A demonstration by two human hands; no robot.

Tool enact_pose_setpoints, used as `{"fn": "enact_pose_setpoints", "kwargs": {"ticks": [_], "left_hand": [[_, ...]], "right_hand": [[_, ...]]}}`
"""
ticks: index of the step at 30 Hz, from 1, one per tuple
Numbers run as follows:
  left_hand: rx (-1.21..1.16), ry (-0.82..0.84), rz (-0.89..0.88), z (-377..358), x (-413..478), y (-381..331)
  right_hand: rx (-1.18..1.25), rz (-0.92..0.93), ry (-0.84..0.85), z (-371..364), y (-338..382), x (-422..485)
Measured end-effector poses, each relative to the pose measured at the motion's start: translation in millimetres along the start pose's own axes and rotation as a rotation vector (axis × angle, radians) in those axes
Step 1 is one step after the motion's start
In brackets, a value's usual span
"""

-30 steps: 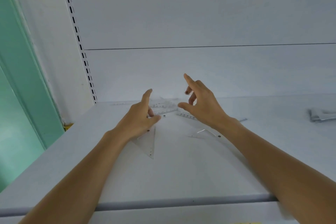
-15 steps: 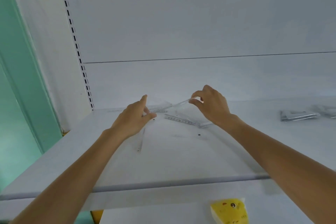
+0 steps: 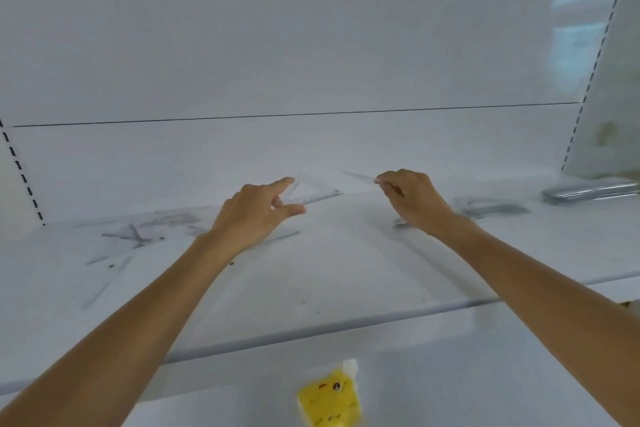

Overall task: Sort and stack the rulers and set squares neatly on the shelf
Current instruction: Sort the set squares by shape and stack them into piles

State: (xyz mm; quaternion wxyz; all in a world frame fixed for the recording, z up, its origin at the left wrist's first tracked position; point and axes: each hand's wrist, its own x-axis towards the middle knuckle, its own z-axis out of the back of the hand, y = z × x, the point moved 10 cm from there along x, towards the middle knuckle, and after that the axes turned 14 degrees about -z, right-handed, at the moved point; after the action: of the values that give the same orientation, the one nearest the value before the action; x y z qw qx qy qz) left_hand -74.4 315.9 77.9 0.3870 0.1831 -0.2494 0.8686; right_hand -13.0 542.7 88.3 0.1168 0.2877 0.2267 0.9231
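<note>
My left hand (image 3: pixel 258 210) pinches a clear set square (image 3: pixel 313 191) between thumb and forefinger and holds it lifted above the white shelf (image 3: pixel 311 274). My right hand (image 3: pixel 408 196) pinches a second clear ruler piece (image 3: pixel 360 178) by its end, also raised off the shelf. A blurred heap of clear rulers and set squares (image 3: pixel 138 232) lies at the shelf's left. Two more clear stacks lie to the right, one (image 3: pixel 491 208) near my right wrist and one (image 3: pixel 588 190) at the far right.
The shelf's back panel rises close behind the hands. Slotted uprights (image 3: pixel 20 170) stand at the left and right ends. A yellow package (image 3: pixel 329 399) sits on the lower level below the shelf's front edge (image 3: pixel 311 329).
The view has swung right along the shelf. Both hands have lifted their clear pieces off the surface and moved right, leaving the loose heap behind at the left.
</note>
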Motion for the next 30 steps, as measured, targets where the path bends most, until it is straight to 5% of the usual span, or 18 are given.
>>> {"fn": "enact_pose_setpoints", "kwargs": {"ticks": [10, 17, 25, 30], "left_hand": [[-0.019, -0.087, 0.079, -57.9, 29.9, -65.3], [-0.043, -0.159, 0.157, -67.0, 22.2, -85.7], [-0.027, -0.143, 0.203, -82.5, 29.2, -97.7], [-0.059, -0.132, 0.181, -100.0, 47.4, -112.0]], "right_hand": [[0.012, 0.062, 0.090, 33.4, -96.1, 18.9], [-0.232, 0.185, 0.364, -14.8, -115.0, 6.4], [-0.271, 0.191, 0.360, -5.5, -111.5, -1.1], [-0.079, 0.174, 0.380, 22.8, -107.1, -35.0]]}}
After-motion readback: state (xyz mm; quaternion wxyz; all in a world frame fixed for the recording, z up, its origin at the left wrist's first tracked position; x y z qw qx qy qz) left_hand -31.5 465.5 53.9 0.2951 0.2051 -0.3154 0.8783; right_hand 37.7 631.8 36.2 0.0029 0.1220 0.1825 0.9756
